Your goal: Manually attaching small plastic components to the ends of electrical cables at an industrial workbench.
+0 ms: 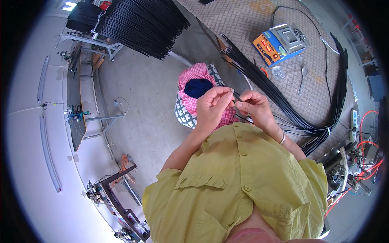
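Close in front of my chest, my left hand (211, 106) and my right hand (258, 111) meet, each with thumb and forefinger pinched. Between the fingertips runs a thin black cable (238, 97), and both hands grip it. A small pale bit shows at the left fingertips, too small to name. More black cable ends lie below and behind the fingers, partly hidden. Beneath the hands, over my lap, are a pink checked cloth (193, 72), a dark blue cloth item (197, 87) and a patterned cloth (184, 117).
To the right, a long bundle of black cables (279, 99) curves across the patterned tabletop (279, 12). A blue and orange box (279, 47), a clear small dish (278, 72) and a spoon (302, 80) sit beyond it. Another thick cable bundle (142, 26) rests on a rack at far left.
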Action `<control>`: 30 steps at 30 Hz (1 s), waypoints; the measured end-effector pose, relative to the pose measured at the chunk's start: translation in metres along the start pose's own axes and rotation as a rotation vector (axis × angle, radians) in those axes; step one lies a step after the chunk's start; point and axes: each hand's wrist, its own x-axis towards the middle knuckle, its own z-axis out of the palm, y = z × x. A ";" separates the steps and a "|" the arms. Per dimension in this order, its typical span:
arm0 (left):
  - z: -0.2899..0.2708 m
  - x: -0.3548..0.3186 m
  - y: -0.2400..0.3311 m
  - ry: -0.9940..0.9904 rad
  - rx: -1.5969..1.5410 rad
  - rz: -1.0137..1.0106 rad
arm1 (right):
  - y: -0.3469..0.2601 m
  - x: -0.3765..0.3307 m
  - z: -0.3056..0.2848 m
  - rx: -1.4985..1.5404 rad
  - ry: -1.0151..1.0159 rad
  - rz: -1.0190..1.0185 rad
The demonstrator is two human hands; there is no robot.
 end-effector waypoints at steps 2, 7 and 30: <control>-0.001 0.000 0.000 -0.012 0.026 0.023 | -0.001 0.000 -0.002 -0.025 -0.024 0.017; -0.009 0.005 0.003 -0.093 0.114 0.062 | -0.008 -0.001 -0.006 -0.068 -0.056 0.065; 0.003 0.014 -0.005 -0.033 -0.094 0.026 | -0.016 -0.004 0.005 0.003 0.064 0.147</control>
